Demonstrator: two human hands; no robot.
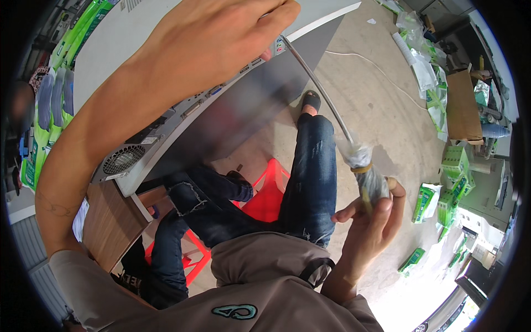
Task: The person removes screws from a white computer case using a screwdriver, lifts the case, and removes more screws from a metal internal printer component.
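Note:
A long screwdriver [318, 83] slants from the back of a grey computer case [191, 108] down to my right. Its handle is wrapped in clear plastic with a yellowish band. My right hand [376, 213] grips that handle with thumb and fingers. Over the rear ports of the case lies my left hand [238, 39], its fingers curled closed beside the screwdriver's tip. What those fingers pinch, if anything, is hidden behind the hand. A round fan grille [124, 159] shows at the near-left end of the case.
The case rests on a white-edged desk [345, 12] with a dark front panel. A red plastic stool [268, 196] is under me. Green packets [47, 122] are stacked at left. A cardboard box [463, 105] and green cartons [454, 163] line the right; a white cable [376, 65] crosses the floor.

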